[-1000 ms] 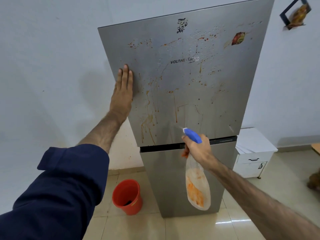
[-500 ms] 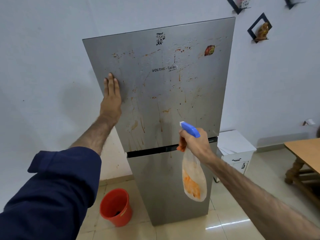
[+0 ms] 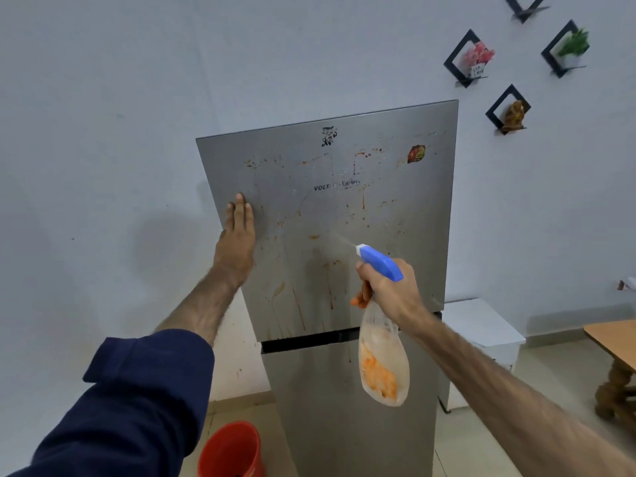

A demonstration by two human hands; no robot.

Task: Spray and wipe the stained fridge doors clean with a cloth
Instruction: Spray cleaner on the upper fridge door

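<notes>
A tall steel fridge stands against the wall. Its upper door (image 3: 395, 215) is streaked with orange-brown drips and splatters; the lower door (image 3: 323, 407) shows fewer marks. My left hand (image 3: 237, 235) presses flat on the upper door near its left edge, fingers straight. My right hand (image 3: 389, 287) grips the neck of a clear spray bottle (image 3: 383, 366) with a blue trigger head, its nozzle aimed at the upper door. A faint mist trails from the nozzle toward the door. No cloth is in view.
A red bucket (image 3: 230, 449) sits on the floor left of the fridge. A white cabinet (image 3: 481, 332) stands to the right, and a wooden table (image 3: 616, 342) juts in at the far right. Small black wall shelves (image 3: 509, 111) hang above.
The view has pulled back and tilted up, so the fridge looks smaller. My right hand raised the bottle higher against the upper door, and mist now leaves the nozzle. My left hand stays pressed.
</notes>
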